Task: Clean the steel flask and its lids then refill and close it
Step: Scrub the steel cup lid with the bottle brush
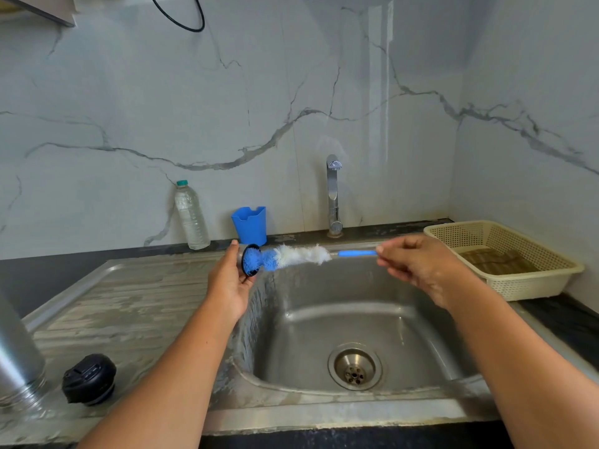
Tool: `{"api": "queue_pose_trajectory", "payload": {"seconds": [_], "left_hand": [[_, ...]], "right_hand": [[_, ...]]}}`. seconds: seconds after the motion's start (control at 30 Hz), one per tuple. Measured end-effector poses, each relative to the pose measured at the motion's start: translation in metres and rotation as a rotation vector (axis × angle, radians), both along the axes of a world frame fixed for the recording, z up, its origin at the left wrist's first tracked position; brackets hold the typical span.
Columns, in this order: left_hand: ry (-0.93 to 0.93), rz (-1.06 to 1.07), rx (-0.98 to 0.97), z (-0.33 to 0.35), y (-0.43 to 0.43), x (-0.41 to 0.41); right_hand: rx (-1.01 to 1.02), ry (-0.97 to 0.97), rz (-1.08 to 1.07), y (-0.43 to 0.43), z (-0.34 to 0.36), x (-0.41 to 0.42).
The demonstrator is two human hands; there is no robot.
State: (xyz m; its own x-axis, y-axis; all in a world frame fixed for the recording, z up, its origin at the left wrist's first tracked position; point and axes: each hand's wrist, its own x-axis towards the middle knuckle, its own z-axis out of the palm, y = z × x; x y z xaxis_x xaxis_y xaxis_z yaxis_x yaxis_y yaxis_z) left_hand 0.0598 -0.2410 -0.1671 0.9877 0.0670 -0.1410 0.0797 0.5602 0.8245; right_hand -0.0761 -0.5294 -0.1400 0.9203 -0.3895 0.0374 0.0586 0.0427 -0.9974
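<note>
1. My left hand (228,283) grips the cap (244,262), thumb and fingers curled round its rim, with the open side facing my right hand (421,268).
2. My right hand pinches the brush (301,256) by its thin blue handle; the blue tip is pushed into the cap.
3. To scrub well, I'd twirl the handle and hold the cap steady over the sink (324,319) below both hands.
4. The bristles look soft, blue then fluffy white; the cap is round and black-rimmed.
5. The shiny steel flask (17,348) and domed black stopper (89,379) stand well left of my left hand, nearer me.
</note>
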Motion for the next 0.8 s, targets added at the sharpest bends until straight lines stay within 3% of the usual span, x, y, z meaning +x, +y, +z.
{"api": "queue_pose_trajectory", "payload": {"seconds": [0.13,0.23,0.37,0.67,0.8], "left_hand": [[-0.021,0.033,-0.025,0.003,0.006,0.003],[-0.043,-0.01,0.006,0.002,0.001,0.002],[-0.09,-0.082,0.022,0.001,-0.006,-0.001],[-0.153,-0.205,-0.011,0.001,-0.006,-0.007],[-0.168,-0.248,-0.045,0.005,-0.005,-0.011]], "right_hand": [[-0.801,0.111,0.057,0.006,-0.005,0.001],[-1.157,0.203,0.183,0.022,-0.013,0.006],[-1.231,0.2,0.186,0.037,-0.021,0.012],[-1.352,-0.094,-0.091,0.039,-0.01,0.014],[-1.325,-0.054,-0.009,0.039,-0.01,0.009]]}}
